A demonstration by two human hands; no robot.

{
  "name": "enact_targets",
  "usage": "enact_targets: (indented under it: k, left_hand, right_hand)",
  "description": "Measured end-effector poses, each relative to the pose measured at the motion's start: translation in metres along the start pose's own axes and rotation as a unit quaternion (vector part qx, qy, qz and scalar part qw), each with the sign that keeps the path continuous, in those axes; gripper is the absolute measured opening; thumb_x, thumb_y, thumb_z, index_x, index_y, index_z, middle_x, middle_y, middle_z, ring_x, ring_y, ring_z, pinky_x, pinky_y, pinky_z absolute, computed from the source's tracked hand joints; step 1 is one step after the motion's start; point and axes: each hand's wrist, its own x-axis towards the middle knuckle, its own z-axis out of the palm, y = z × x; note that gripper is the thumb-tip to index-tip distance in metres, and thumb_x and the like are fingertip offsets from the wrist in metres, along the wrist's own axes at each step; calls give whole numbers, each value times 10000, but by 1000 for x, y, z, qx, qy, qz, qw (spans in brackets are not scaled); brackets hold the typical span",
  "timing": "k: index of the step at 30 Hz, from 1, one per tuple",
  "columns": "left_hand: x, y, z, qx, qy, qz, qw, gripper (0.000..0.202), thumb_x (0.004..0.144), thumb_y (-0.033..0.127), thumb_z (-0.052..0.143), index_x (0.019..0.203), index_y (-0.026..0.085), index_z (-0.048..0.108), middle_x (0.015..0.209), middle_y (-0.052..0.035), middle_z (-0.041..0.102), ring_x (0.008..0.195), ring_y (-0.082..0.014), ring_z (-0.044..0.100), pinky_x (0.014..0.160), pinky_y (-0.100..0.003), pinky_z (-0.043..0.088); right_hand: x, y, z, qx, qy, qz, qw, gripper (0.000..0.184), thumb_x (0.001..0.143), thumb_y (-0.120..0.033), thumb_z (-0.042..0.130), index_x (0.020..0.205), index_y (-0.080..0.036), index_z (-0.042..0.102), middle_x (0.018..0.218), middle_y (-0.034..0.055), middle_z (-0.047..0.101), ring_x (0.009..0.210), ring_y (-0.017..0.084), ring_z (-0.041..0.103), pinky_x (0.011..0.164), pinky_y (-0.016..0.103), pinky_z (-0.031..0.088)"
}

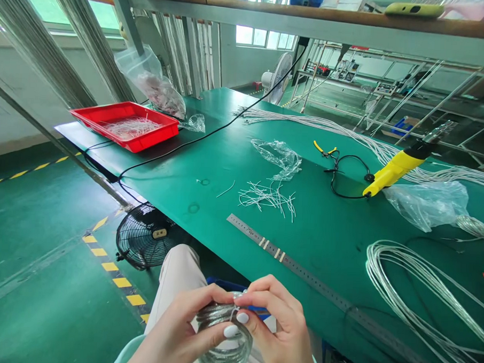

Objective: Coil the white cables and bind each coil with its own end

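Observation:
Over my lap, a small bundle of coiled silvery cable [230,355] is held between both hands. My left hand [191,321] wraps the coil's left side, its thumb across the front. My right hand [278,322] pinches at the top of the coil, thumb and forefinger meeting beside a thin pale strand that circles the loops. The fingertips of the two hands nearly touch there. On the green table [211,153] ahead lie a steel ruler [302,270] with pale tape strips and a loose heap of short white strands [267,197].
A red tray [137,145] with white strands sits at the back left. To the right are a yellow heat gun [395,172], yellow-handled pliers [324,150], plastic bags [429,203] and a large cable coil [414,285]. A black fan [143,239] stands below the table edge.

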Motion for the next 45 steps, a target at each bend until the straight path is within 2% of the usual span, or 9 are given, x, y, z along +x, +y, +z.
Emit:
enact_targets:
  k: [6,12,19,22,26,29,33,38,45]
  left_hand:
    - [-3,2,1,19,5,-8,1000,221,813,425,726,982,283,737,911,10,785,757,-135,709,703,-154,545]
    - [3,10,5,-8,34,72,997,129,850,348,697,920,240,707,799,25,780,669,-122,717,602,-121,542]
    - [1,11,5,15,77,106,991,157,838,383,713,901,240,704,745,23,769,608,-124,707,550,-126,542]
    - [2,12,6,6,90,107,990,152,819,368,739,908,249,708,757,39,774,626,-114,717,587,-108,549]
    - [4,13,7,-15,99,109,989,134,800,298,764,917,257,712,803,58,788,665,-97,733,640,-74,545]
    - [5,13,7,-27,87,104,990,173,785,217,770,942,261,711,855,63,796,715,-96,745,680,-69,544]
    - [5,10,6,-6,58,105,993,204,763,145,761,934,245,710,857,54,797,717,-98,744,679,-70,539]
    - [3,6,7,26,36,90,995,252,725,93,757,923,240,706,854,48,795,717,-110,742,685,-97,550]
    - [3,3,7,79,3,77,994,350,671,1,757,922,238,695,853,65,789,721,-105,737,684,-104,541]
  right_hand:
    - [-1,-5,1,1,-4,3,1000,71,869,-256,667,822,-213,700,777,8,638,707,113,645,640,178,538]
    - [-2,-8,1,-14,25,-22,999,87,827,-159,648,749,-198,651,757,6,635,687,122,644,627,214,535]
    - [-4,-4,5,41,35,-34,998,174,886,-276,647,733,-205,605,745,7,623,663,133,630,586,245,529]
    - [-4,-5,6,23,37,-72,996,184,915,-294,628,758,-200,607,739,12,614,686,137,625,601,251,543]
    - [-4,-7,2,-51,23,-124,991,186,968,-270,550,837,-195,659,774,38,619,719,137,626,625,249,555]
    - [-1,-8,-4,-143,26,-163,976,208,983,-216,514,863,-216,685,791,42,636,725,132,631,630,245,540]
    - [5,-9,-12,-264,7,-218,940,246,969,-145,507,861,-240,707,781,35,681,733,145,655,645,276,502]
    - [8,-7,-19,-329,-15,-266,906,277,968,-148,469,850,-235,704,769,46,714,732,183,668,655,330,466]
    - [3,1,-17,-383,-47,-298,873,119,865,-138,602,858,-209,696,797,44,738,762,218,662,695,374,443]
